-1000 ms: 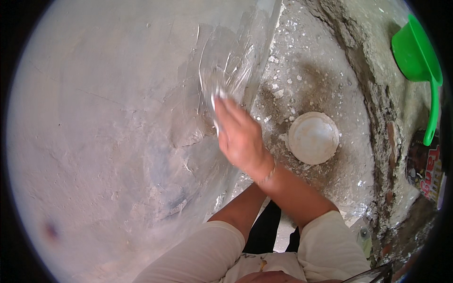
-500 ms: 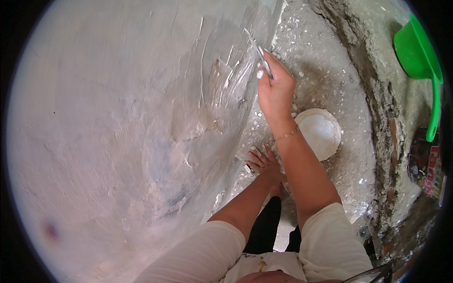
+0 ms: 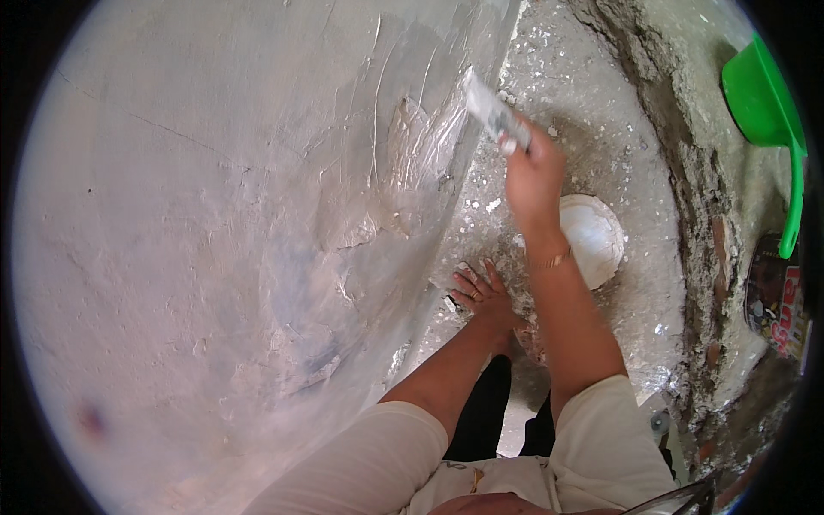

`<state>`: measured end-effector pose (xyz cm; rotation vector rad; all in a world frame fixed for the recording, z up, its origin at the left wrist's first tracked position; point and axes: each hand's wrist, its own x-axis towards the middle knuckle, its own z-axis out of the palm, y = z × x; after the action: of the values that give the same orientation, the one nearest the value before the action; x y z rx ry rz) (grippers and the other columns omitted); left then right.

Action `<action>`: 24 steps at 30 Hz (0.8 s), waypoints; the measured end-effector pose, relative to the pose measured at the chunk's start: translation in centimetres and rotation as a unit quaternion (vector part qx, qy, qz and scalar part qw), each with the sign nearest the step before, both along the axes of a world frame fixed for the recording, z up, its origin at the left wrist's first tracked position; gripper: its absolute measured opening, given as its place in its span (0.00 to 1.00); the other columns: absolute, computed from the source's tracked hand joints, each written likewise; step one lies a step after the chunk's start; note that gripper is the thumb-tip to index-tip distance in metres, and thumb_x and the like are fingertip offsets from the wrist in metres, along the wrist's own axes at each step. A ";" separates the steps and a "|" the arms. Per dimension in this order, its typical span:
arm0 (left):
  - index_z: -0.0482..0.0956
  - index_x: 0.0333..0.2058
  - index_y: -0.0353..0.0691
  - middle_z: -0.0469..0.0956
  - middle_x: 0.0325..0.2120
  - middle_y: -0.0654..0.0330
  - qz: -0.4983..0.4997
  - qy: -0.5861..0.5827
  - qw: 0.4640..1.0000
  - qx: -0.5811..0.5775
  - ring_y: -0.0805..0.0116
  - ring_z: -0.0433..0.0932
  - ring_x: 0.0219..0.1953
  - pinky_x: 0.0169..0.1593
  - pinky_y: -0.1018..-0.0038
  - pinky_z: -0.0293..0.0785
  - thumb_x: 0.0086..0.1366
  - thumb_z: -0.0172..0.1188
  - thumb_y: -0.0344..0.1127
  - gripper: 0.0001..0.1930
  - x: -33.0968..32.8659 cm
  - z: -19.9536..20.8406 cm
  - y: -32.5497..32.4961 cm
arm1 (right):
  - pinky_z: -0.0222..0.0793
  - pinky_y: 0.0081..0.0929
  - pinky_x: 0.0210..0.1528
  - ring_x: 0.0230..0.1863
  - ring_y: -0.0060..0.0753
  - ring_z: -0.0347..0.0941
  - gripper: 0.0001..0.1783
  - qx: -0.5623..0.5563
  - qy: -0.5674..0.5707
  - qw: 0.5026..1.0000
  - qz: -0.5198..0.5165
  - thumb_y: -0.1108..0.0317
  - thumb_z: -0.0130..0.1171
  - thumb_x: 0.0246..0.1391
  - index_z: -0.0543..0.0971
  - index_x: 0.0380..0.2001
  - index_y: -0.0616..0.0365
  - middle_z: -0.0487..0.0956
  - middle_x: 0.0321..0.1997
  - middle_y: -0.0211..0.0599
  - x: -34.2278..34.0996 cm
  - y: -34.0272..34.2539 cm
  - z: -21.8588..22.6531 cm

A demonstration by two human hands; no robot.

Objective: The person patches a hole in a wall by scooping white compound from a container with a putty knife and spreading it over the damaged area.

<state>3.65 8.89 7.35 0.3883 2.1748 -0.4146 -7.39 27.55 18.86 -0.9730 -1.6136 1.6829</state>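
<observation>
My right hand [image 3: 534, 184] is closed round a scraper with a flat, pale blade [image 3: 486, 105], motion-blurred and smeared white. The blade's tip is close to the wall's lower edge; whether it touches is unclear. Rough, peeling patches and raised streaks mark the grey-white wall [image 3: 215, 215] at left. My left hand [image 3: 484, 297], a ring on one finger, has its fingers spread low beside the foot of the wall, and no object shows in it. Partly behind my right wrist, a round white dish [image 3: 594, 240] with whitish contents sits on the ground.
White flakes litter the rough ground [image 3: 575, 86]. A broken, crumbly crack [image 3: 678, 163] runs down the right. Beyond it are a green long-handled dipper [image 3: 760, 99] and a dark printed package [image 3: 768, 292]. My dark-clothed legs [image 3: 481, 408] are below my hands.
My right hand has moved right and slightly down, away from the wall, and the scraper has turned to show its broad face. My left hand stays in place.
</observation>
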 end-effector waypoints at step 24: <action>0.15 0.63 0.29 0.20 0.60 0.16 0.013 -0.041 0.999 -0.014 0.17 0.13 0.61 0.55 0.22 0.20 0.29 0.78 0.61 0.84 -0.6 2.0 1.1 | 0.70 0.26 0.40 0.32 0.27 0.75 0.17 0.034 0.061 0.996 -0.061 0.71 0.55 0.52 0.80 0.45 0.65 0.81 0.30 0.40 -4.6 7.1 -0.6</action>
<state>3.04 9.96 9.30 0.3541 2.0902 -0.4079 -11.95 34.66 18.30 -0.8982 -1.4920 1.5646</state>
